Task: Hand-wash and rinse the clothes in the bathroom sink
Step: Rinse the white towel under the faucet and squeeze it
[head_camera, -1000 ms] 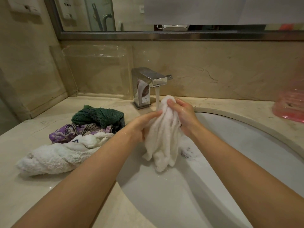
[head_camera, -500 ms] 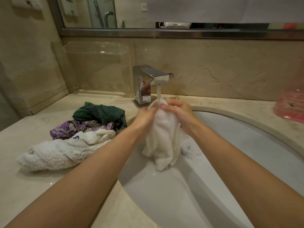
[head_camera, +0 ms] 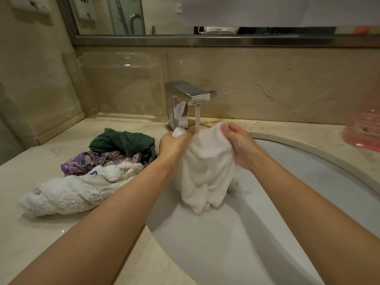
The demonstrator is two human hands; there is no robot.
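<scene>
A wet white cloth (head_camera: 205,173) hangs over the white sink basin (head_camera: 298,212), spread between my two hands. My left hand (head_camera: 174,144) grips its left top corner and my right hand (head_camera: 239,144) grips the right top edge. Water runs from the chrome faucet (head_camera: 186,100) in a stream that lands on the cloth's top between my hands. On the marble counter (head_camera: 41,233) to the left lie a twisted white towel (head_camera: 65,194), a purple patterned garment (head_camera: 86,163) and a dark green cloth (head_camera: 121,141).
A clear plastic box (head_camera: 123,87) stands against the wall behind the clothes pile. A pink plastic container (head_camera: 364,130) sits on the counter at the far right. A mirror frame (head_camera: 205,41) runs above the backsplash.
My hands have moved apart, spreading the white cloth wider under the running water. The stream now falls on the cloth between them instead of beside the bunched top.
</scene>
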